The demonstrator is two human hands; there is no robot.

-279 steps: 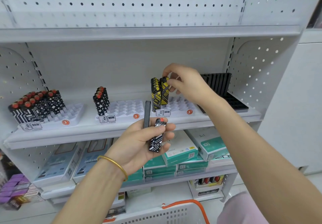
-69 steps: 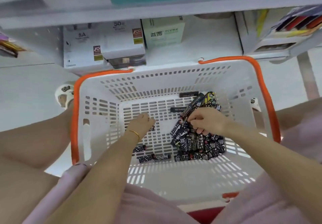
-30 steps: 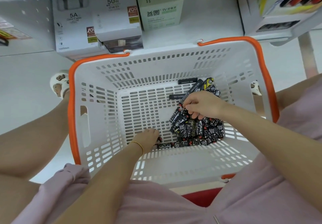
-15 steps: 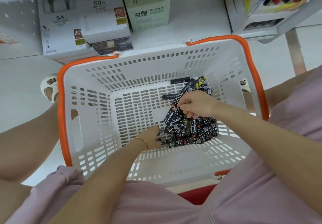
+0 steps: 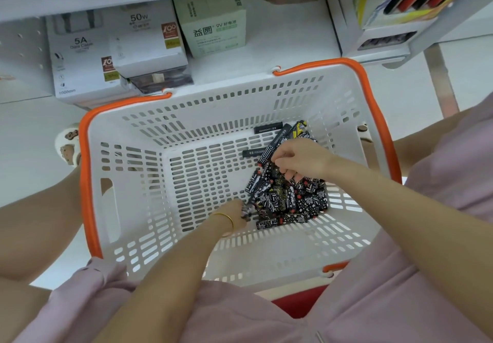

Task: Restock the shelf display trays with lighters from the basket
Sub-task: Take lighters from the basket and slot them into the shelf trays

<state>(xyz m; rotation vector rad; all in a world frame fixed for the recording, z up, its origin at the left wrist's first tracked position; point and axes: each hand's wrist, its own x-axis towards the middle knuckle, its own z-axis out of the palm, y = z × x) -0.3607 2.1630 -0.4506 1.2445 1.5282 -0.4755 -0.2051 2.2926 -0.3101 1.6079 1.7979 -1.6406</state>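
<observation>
White orange-rimmed basket: black patterned lighters piled on right of its floor. Left hand: fingers curled round one blurred lighter at pile's edge. Right hand: fingers bent into pile; grip cannot be told.

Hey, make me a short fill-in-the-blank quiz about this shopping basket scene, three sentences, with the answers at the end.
1. The white basket has handles coloured ____.
2. The lighters lie piled in the ____ half of the basket floor.
3. The gold bangle sits on the person's ____ wrist.

Missing words: orange; right; left.
</observation>
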